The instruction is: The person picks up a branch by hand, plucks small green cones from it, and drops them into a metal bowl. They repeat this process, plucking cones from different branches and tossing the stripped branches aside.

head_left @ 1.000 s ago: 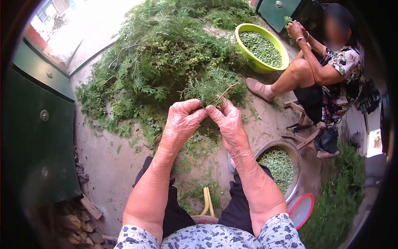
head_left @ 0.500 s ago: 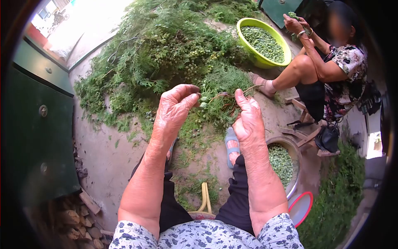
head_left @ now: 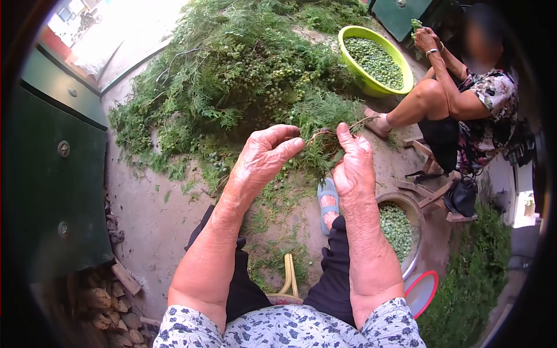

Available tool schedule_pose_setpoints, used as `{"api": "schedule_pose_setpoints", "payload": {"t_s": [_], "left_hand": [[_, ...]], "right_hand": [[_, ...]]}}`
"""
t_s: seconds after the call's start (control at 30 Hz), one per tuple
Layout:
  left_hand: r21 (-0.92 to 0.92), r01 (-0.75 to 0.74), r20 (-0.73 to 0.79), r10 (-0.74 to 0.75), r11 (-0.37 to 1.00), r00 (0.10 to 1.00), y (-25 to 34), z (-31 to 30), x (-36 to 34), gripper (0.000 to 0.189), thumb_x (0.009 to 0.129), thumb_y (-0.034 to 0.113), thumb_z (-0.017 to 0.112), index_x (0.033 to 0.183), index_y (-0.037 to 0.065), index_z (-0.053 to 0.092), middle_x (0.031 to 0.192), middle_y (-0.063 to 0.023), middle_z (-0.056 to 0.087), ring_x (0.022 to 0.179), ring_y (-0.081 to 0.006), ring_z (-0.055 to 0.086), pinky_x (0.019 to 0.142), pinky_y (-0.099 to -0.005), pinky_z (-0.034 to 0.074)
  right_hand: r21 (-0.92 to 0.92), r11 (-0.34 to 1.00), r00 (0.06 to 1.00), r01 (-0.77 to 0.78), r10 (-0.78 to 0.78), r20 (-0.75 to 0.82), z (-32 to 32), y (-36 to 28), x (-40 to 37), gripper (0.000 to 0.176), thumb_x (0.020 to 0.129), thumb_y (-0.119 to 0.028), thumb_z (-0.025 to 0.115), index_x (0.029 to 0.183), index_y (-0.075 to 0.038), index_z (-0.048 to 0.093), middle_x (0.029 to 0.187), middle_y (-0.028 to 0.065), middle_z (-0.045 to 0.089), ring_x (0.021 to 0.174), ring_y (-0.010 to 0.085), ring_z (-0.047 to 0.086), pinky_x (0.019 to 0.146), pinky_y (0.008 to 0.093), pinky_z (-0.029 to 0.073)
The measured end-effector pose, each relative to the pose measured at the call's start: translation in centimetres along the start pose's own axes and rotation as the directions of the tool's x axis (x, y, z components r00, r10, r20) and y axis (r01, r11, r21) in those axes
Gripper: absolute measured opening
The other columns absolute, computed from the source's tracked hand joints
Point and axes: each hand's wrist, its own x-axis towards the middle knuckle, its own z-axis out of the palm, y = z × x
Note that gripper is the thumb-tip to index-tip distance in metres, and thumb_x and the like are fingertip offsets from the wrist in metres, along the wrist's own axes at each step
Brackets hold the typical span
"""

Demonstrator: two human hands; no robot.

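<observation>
A thin brown evergreen twig [head_left: 321, 133] with green foliage is held up in front of me. My right hand [head_left: 355, 165] is closed around it, with the thumb pressed on top. At the twig's left end, the thumb and bent fingers of my left hand [head_left: 267, 153] come together in a pinch. Whatever lies between those fingertips is hidden. Just beyond both hands is a large heap of cut evergreen branches [head_left: 232, 81] bearing small green cones. Below my right hand, partly behind my forearm, stands a metal basin [head_left: 419, 223] of picked green cones [head_left: 395, 229].
A yellow-green tub [head_left: 346, 53] of cones stands at the back. At right another person [head_left: 487, 98] sits on a wooden stool, holding a green sprig [head_left: 416, 24]. A red-rimmed container [head_left: 422, 290] is near my right elbow. Dark green cabinets [head_left: 52, 174] and split firewood [head_left: 113, 307] are at left.
My left hand has moved right, closer to my right hand, and the green cones seen at its fingertips no longer show. The other person's hands have come closer together. The view has shifted slightly.
</observation>
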Motion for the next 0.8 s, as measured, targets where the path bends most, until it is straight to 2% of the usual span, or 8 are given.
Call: {"api": "schedule_pose_setpoints", "payload": {"t_s": [0.13, 0.23, 0.3, 0.33, 0.4, 0.47, 0.53, 0.8], "left_hand": [[0.094, 0.062, 0.064, -0.068, 0.994, 0.996, -0.3, -0.1, 0.1, 0.020, 0.083, 0.019, 0.064, 0.088, -0.001, 0.065, 0.074, 0.0008, 0.060, 0.070, -0.0073, 0.051, 0.065, -0.0257, 0.042], [0.184, 0.049, -0.083, -0.034, 0.982, 0.996, -1.1, 0.6, 0.4, 0.018, 0.084, 0.018, 0.062, 0.085, 0.000, 0.064, 0.068, 0.0015, 0.056, 0.065, -0.0069, 0.048, 0.060, -0.0261, 0.041], [0.410, -0.132, -0.262, 0.255, 0.902, 0.931, -1.7, 1.2, 0.5, 0.018, 0.085, 0.016, 0.060, 0.083, -0.001, 0.063, 0.065, 0.0009, 0.055, 0.062, -0.0061, 0.047, 0.056, -0.0245, 0.039], [0.411, -0.130, -0.262, 0.254, 0.902, 0.931, -1.7, 1.6, 0.4, 0.018, 0.085, 0.016, 0.060, 0.083, -0.001, 0.063, 0.065, 0.0009, 0.055, 0.062, -0.0061, 0.047, 0.056, -0.0245, 0.039], [0.407, -0.196, -0.395, 0.366, 0.892, 0.843, -1.4, 2.2, 0.4, 0.014, 0.081, 0.012, 0.061, 0.079, -0.002, 0.059, 0.065, -0.0135, 0.055, 0.061, -0.0283, 0.054, 0.058, -0.0345, 0.042], [0.318, -0.115, -0.419, 0.248, 0.941, 0.873, -1.4, 2.3, 0.4, 0.016, 0.084, 0.013, 0.059, 0.077, -0.001, 0.058, 0.060, -0.0075, 0.053, 0.053, -0.0194, 0.051, 0.051, -0.0309, 0.040], [-0.248, 0.051, -0.404, -0.151, 0.967, 0.902, -0.5, 2.6, 0.1, 0.018, 0.088, 0.017, 0.056, 0.084, 0.001, 0.062, 0.068, 0.0013, 0.055, 0.054, -0.0072, 0.046, 0.049, -0.0236, 0.038], [-0.475, 0.030, -0.486, -0.291, 0.880, 0.824, -0.9, 3.5, 0.5, 0.021, 0.089, 0.021, 0.055, 0.076, 0.005, 0.057, 0.057, 0.0046, 0.043, 0.047, -0.0048, 0.038, 0.041, -0.0221, 0.033]], "right_hand": [[0.033, 0.999, 1.000, 0.012, -0.011, -0.015, -0.2, -0.1, 0.2, 0.020, 0.086, -0.010, 0.058, 0.101, 0.000, 0.053, 0.094, 0.0073, 0.059, 0.083, 0.0175, 0.058, 0.075, 0.0335, 0.049], [-0.111, 0.982, 0.982, 0.151, -0.162, -0.095, 1.1, -0.1, -1.1, 0.019, 0.084, -0.009, 0.061, 0.100, 0.000, 0.053, 0.095, 0.0062, 0.059, 0.085, 0.0139, 0.055, 0.077, 0.0291, 0.046], [-0.113, 0.979, 0.977, 0.172, -0.184, -0.110, 2.0, -0.2, -1.9, 0.022, 0.084, -0.004, 0.059, 0.105, 0.002, 0.052, 0.098, 0.0066, 0.058, 0.086, 0.0136, 0.054, 0.079, 0.0280, 0.045], [-0.113, 0.974, 0.970, 0.194, -0.208, -0.122, 2.3, -0.1, -2.1, 0.025, 0.084, 0.000, 0.056, 0.109, 0.003, 0.051, 0.101, 0.0069, 0.058, 0.087, 0.0132, 0.054, 0.081, 0.0269, 0.044], [-0.107, 0.959, 0.959, 0.261, -0.270, -0.088, 2.3, 0.5, -2.2, 0.025, 0.084, 0.001, 0.057, 0.108, 0.003, 0.052, 0.101, 0.0067, 0.058, 0.087, 0.0125, 0.053, 0.081, 0.0265, 0.044], [-0.098, 0.941, 0.942, 0.324, -0.330, -0.054, 2.6, 1.0, -2.5, 0.024, 0.084, 0.001, 0.057, 0.108, 0.004, 0.052, 0.101, 0.0066, 0.058, 0.087, 0.0118, 0.053, 0.081, 0.0261, 0.043], [-0.122, 0.921, 0.927, 0.370, -0.375, -0.020, 2.9, 1.3, -2.8, 0.023, 0.083, 0.002, 0.058, 0.106, 0.004, 0.054, 0.100, 0.0056, 0.059, 0.087, 0.0101, 0.052, 0.080, 0.0246, 0.042], [-0.278, 0.844, 0.881, 0.459, -0.472, 0.025, 3.5, 1.8, -3.6, 0.018, 0.082, 0.000, 0.060, 0.100, 0.002, 0.056, 0.091, 0.0027, 0.062, 0.079, 0.0088, 0.052, 0.074, 0.0236, 0.043]]}}
